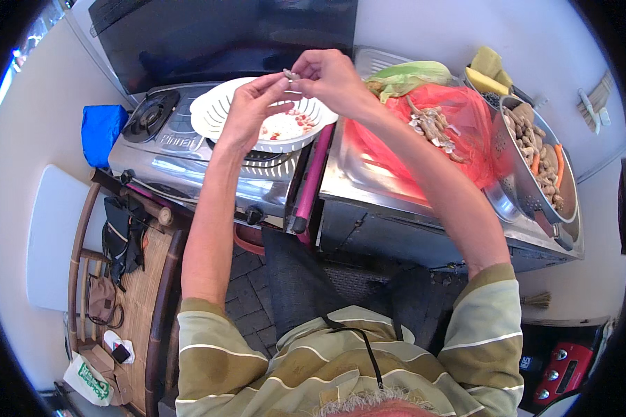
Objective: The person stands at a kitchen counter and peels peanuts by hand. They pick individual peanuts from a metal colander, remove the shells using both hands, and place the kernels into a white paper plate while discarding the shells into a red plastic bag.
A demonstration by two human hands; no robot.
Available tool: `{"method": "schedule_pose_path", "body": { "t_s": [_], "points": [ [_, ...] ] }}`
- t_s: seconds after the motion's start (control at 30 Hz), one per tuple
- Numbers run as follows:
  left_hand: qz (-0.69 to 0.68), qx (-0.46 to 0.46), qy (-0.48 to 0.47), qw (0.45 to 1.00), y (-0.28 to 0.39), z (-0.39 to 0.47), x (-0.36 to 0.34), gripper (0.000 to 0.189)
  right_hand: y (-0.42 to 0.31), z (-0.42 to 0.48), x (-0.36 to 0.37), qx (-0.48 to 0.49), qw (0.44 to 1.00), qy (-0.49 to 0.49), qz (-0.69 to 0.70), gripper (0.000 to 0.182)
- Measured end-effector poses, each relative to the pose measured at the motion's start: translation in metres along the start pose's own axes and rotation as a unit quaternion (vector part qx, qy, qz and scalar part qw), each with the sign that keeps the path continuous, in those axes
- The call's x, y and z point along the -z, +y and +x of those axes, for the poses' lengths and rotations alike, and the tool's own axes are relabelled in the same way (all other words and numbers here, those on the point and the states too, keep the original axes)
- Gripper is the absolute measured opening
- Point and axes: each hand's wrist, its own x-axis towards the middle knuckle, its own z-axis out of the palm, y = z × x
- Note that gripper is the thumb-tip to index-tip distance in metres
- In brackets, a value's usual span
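Observation:
Both of my hands meet over a white plastic colander (216, 112) that rests on the gas stove. A small brownish peanut pod (291, 75) is pinched between the fingertips of my left hand (258, 107) and my right hand (326, 78). Pink and red shelled peanuts (303, 123) lie in the colander below. To the right, a red mesh bag (472, 117) is spread over the steel sink top, with brown pods and empty shells (432, 125) heaped on it.
At the right, a metal colander (511, 151) holds more pods and carrots (559, 164). Green corn husks (412, 75) lie behind the mesh bag. The stove (172, 161) has a pink-wrapped bar (313, 180) at its right side. A bamboo bench (135, 302) with bags stands at the left.

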Motion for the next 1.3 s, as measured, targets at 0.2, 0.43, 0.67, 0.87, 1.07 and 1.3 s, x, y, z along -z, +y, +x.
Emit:
{"method": "schedule_pose_path", "body": {
  "t_s": [0.2,0.43,0.67,0.87,1.07,1.3],
  "points": [
    [-0.012,0.044,0.054,0.998,-0.021,0.001,0.029,0.024,0.013,0.009,-0.045,0.012,1.000,-0.025,0.005,0.011],
    [0.030,0.066,0.064,0.995,-0.027,0.001,0.031,0.020,0.027,0.002,-0.054,-0.001,0.999,0.008,0.037,0.016],
    [0.004,0.101,0.067,0.993,-0.022,0.006,0.030,0.021,0.042,0.006,-0.055,-0.028,0.995,-0.016,0.093,0.010],
    [-0.013,0.092,0.056,0.994,-0.027,0.008,0.036,0.021,0.039,0.005,-0.057,-0.069,0.982,-0.024,0.172,0.010],
    [0.044,0.086,0.047,0.994,-0.026,0.008,0.033,0.019,0.038,0.001,-0.057,-0.075,0.989,-0.005,0.126,0.011],
    [0.131,0.071,0.075,0.986,-0.023,0.012,0.028,0.018,0.036,0.001,-0.054,-0.080,0.992,0.000,0.093,0.009]
  ]
}}
